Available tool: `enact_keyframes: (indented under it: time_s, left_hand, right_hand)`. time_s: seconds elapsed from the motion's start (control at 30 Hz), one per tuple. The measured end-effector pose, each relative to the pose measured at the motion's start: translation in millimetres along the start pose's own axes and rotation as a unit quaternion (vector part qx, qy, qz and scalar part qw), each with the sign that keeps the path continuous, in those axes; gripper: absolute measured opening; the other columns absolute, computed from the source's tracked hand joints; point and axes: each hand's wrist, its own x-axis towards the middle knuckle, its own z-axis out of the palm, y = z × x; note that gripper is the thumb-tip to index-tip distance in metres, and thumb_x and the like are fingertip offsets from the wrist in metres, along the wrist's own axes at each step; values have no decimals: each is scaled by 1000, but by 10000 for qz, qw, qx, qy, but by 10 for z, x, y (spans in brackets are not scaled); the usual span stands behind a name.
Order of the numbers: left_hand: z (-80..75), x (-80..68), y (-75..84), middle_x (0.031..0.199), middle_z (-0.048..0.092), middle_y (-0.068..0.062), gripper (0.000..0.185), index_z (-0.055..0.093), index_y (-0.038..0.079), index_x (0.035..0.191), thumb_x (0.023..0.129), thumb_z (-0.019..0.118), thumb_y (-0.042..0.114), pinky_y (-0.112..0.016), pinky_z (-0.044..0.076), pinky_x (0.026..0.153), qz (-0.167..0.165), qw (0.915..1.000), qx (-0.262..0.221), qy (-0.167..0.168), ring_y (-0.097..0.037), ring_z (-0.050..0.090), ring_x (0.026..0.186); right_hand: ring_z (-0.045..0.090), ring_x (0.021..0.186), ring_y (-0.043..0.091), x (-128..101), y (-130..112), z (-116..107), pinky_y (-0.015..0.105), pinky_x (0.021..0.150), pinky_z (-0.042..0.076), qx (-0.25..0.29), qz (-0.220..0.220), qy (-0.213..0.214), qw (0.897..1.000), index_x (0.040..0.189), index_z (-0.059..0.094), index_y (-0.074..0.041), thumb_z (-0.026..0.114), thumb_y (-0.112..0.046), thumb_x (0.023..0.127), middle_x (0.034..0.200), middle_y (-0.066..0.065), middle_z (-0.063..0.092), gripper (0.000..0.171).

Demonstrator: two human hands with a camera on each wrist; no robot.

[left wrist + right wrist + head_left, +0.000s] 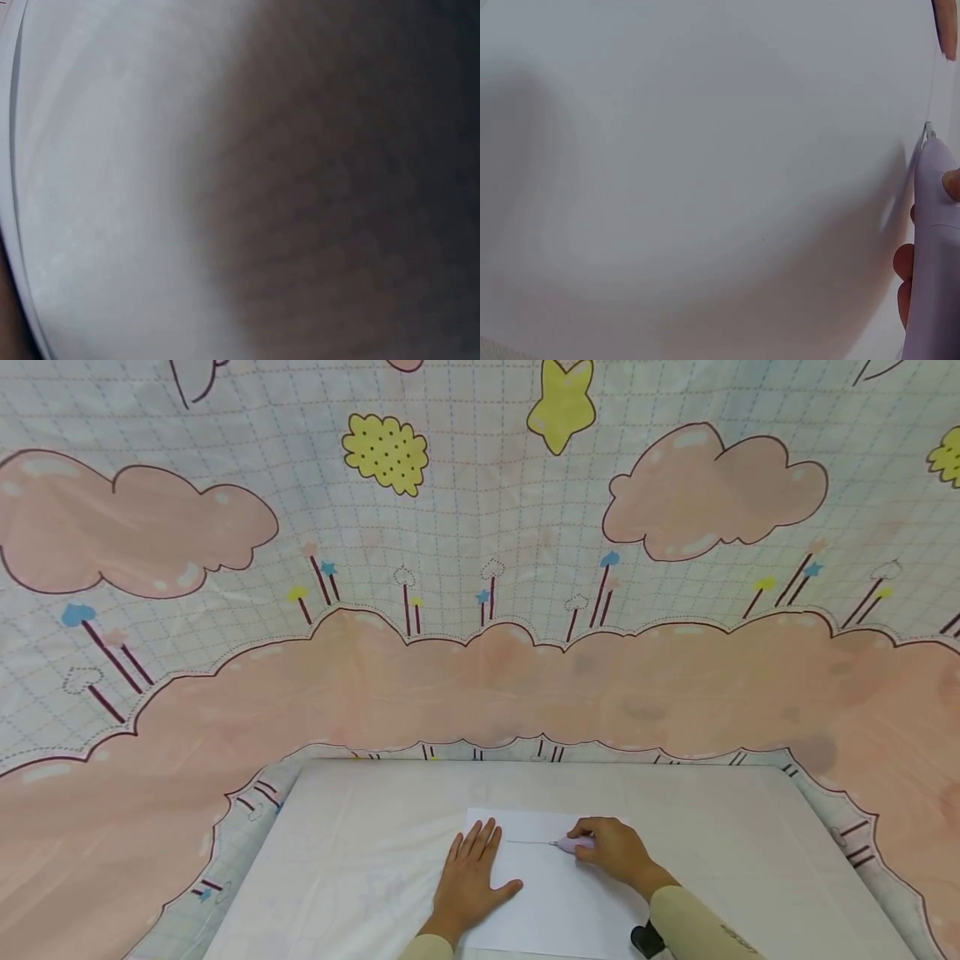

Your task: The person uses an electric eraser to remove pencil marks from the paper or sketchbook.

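A white sheet of paper (555,893) lies on the white table (360,860). My left hand (468,877) rests flat on the sheet's left part, fingers straight and spread. My right hand (615,850) grips a pale lilac pen (573,842), its tip on the paper at the end of a thin drawn line (528,842). The right wrist view shows the lilac pen (934,247) at the right edge with fingertips (904,262) around it, its tip on the white paper (705,172). The left wrist view is a blur of white surface and dark shadow.
A cloth backdrop (480,610) printed with pink clouds, yellow stars and a grid rises behind and around the table. A small black object (647,938) sits by my right sleeve (697,927) near the front edge.
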Motion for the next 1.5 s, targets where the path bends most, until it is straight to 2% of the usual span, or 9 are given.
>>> enact_keyframes:
  time_s: [0.13,0.23,0.37,0.57,1.07,1.27,1.5]
  left_hand:
    - [8,-1,-8,164,22,2,95,31,16,155,86,39,80,-48,14,123,-5,10000,-27,-1,-22,18,151]
    - [12,-1,-12,163,24,1,95,32,16,155,86,40,80,-48,15,123,4,10000,-24,23,-23,19,151]
    - [35,-4,-19,163,27,0,95,34,15,154,85,38,81,-50,18,121,77,9998,69,192,-25,22,150]
    - [59,-17,-29,162,29,0,95,37,15,153,85,36,82,-50,21,120,133,9992,104,356,-25,25,149]
    - [2,-23,-18,163,24,1,94,32,16,155,86,40,79,-48,15,123,24,10000,25,58,-23,20,151]
    - [-7,-15,-7,163,24,1,93,32,16,155,86,42,77,-48,13,123,-3,9999,-159,54,-23,19,151]
    - [-13,12,16,163,25,1,93,33,15,155,86,42,78,-49,14,123,-18,9999,-106,69,-23,20,151]
  right_hand:
    - [68,93,17,-8,12,-3,40,83,56,-36,27,54,10000,88,74,-24,81,-15,77,100,-3,75,16]
    - [68,95,18,-12,-2,-1,42,86,56,13,47,29,10000,89,75,-22,81,-15,77,101,-3,75,15]
    - [68,95,19,-4,-25,26,44,90,56,60,-3,-5,10000,90,76,-20,80,-14,78,100,-2,74,14]
    - [68,95,18,7,-32,77,43,87,56,-6,-126,118,9999,90,76,-20,80,-15,77,100,-3,74,14]
    - [68,94,18,-52,-44,5,42,86,56,-45,122,185,9997,87,76,-21,80,-14,76,98,-5,74,14]
    - [68,95,18,-21,-10,-9,41,85,56,-119,16,135,9998,87,75,-21,80,-13,75,98,-5,74,15]
    - [68,92,16,44,3,13,40,84,57,-169,-164,145,9996,86,76,-21,80,-14,75,94,-7,73,14]
